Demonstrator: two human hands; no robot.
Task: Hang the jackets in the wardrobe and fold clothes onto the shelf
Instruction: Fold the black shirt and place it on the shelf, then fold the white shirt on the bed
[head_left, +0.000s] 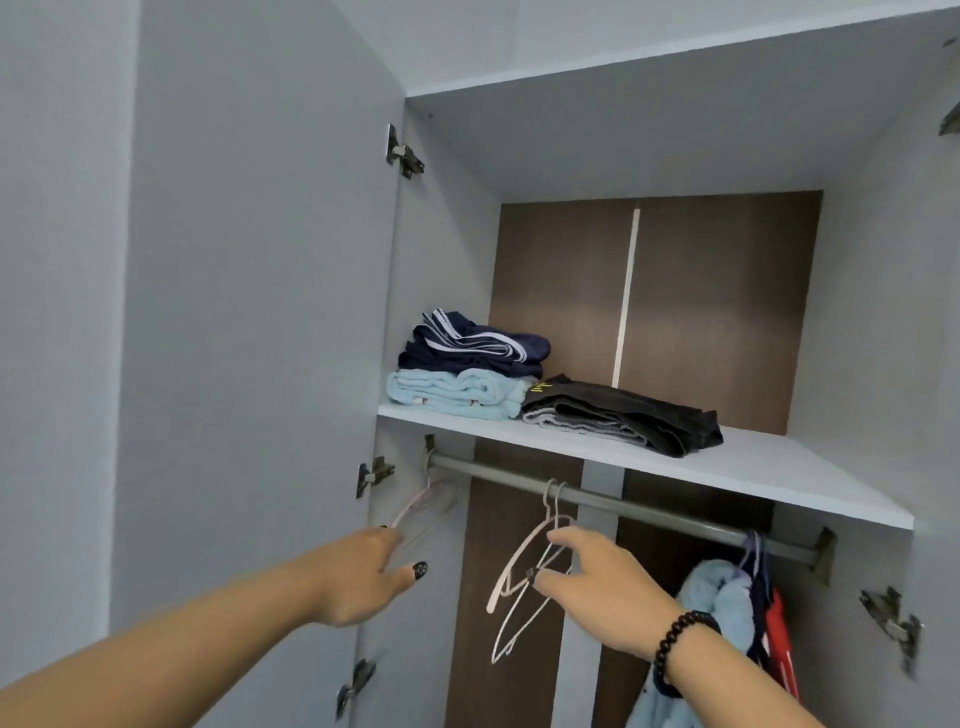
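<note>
The right hand (597, 577) pinches two white hangers (524, 566) hooked on the rail (649, 512). The left hand (363, 577) grips a pink hanger (415, 506) at the rail's left end. Folded clothes (467, 364) sit on the shelf (727, 467); jackets (727, 613) hang at right.

White shelf (753, 470): navy-on-blue folded stack (467, 364) left, dark folded clothes (623, 415) beside.

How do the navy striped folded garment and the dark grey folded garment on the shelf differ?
The navy striped folded garment lies on top of a light blue folded garment; the dark grey folded garment rests directly on the white shelf. The navy one sits at the shelf's left end, the grey one nearer the middle. The navy one shows white stripes, the grey one a small yellow mark. Both are folded.
</note>
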